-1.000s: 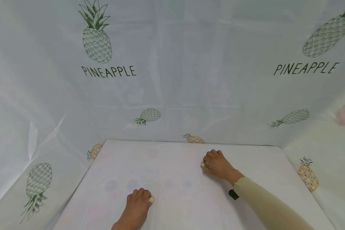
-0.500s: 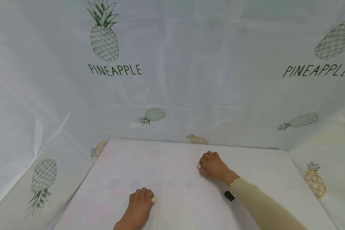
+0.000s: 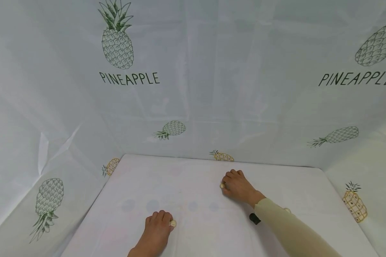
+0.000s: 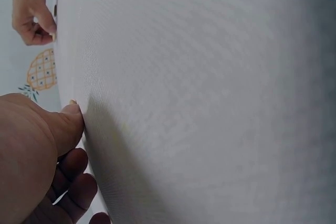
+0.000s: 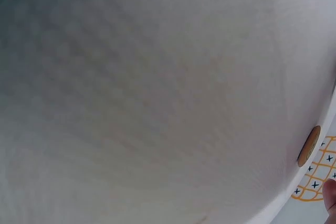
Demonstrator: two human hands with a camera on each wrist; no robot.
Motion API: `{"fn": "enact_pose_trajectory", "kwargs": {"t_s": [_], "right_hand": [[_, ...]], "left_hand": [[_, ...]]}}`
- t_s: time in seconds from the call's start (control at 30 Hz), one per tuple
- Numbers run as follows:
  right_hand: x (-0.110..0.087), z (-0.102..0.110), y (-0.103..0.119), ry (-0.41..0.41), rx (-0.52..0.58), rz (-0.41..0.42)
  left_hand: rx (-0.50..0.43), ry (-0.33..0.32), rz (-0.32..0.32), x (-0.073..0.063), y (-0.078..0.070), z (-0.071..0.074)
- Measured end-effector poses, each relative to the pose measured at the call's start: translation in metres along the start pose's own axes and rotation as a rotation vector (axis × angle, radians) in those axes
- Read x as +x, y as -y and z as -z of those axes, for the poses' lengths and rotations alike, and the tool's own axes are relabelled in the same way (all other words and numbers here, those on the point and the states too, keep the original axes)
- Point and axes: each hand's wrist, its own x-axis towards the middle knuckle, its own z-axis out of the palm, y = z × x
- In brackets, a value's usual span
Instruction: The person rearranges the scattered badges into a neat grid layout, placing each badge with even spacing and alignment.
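Note:
Near the front of the white table, my left hand [image 3: 156, 228] pinches a small round wooden disc [image 3: 172, 223] between thumb and fingers. Farther back and to the right, my right hand [image 3: 238, 186] pinches a similar pale disc [image 3: 222, 185] at the tabletop. Both hands also appear in the left wrist view, where a sliver of the disc [image 4: 73, 101] shows past the left thumb. The right wrist view has a wooden disc [image 5: 309, 146] with a faint mark, and a fingertip [image 5: 329, 195] at the edge. Whether that disc is the pinched one, I cannot tell.
Another pale disc [image 3: 287, 210] shows partly behind the right sleeve [image 3: 289, 228]. A dark device [image 3: 255, 218] sits under the right wrist. White pineapple-printed sheeting [image 3: 193, 89] rises around the back and sides of the white table [image 3: 180, 175].
My right hand has slid left across the table with its disc. The left hand has stayed nearly in place. The head view has turned slightly, and a disc has come into sight behind the right sleeve.

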Motion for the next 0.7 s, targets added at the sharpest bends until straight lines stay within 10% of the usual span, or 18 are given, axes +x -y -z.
{"fn": "enact_pose_trajectory", "kwargs": {"t_s": [0.7], "right_hand": [[-0.0006, -0.0004, 0.0004, 0.010, 0.057, -0.036]], "left_hand": [[0.000, -0.008, -0.004, -0.0002, 0.0002, -0.0025]]}}
